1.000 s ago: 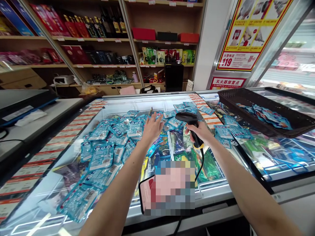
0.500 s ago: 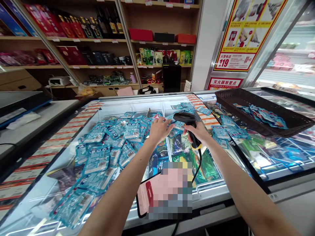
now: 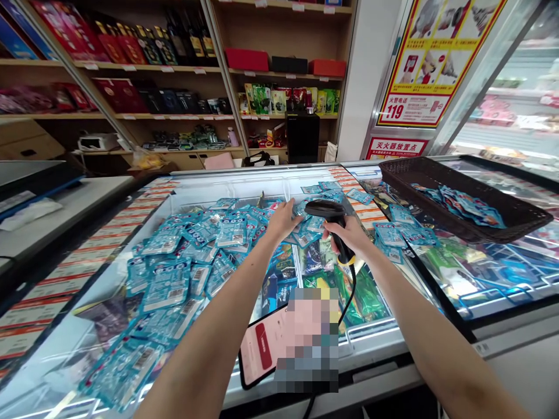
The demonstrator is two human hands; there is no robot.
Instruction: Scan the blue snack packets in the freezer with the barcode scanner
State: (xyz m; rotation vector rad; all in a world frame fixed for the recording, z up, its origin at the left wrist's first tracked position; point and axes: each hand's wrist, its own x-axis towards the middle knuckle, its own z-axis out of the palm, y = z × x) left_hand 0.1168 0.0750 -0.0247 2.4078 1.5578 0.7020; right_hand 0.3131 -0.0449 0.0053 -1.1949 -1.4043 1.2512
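Observation:
My right hand (image 3: pixel 347 233) is wrapped round the grip of a black barcode scanner (image 3: pixel 325 208), whose cord hangs down from its yellow-ringed base. To the left of the scanner, my left hand (image 3: pixel 283 222) reaches over the far part of the pile with thumb and fingers apart; its fingertips are partly hidden, and I see nothing held in it. Small blue packets (image 3: pixel 166 285) with printed barcodes lie heaped on the glass top of the freezer (image 3: pixel 367 343). More blue packets (image 3: pixel 391 234) lie right of the scanner.
A phone (image 3: pixel 257 349) with a lit screen, partly pixelated, lies at the front edge. A dark woven basket (image 3: pixel 515 231) with several blue packets stands at the right. Strips of price labels (image 3: pixel 82 267) run along the left side. Shelves (image 3: pixel 174 70) of goods line the back.
My left hand has shifted slightly, turning its fingers upward and away from the scanner. The right hand still grips the scanner, nearly in place. The whole view has moved a little.

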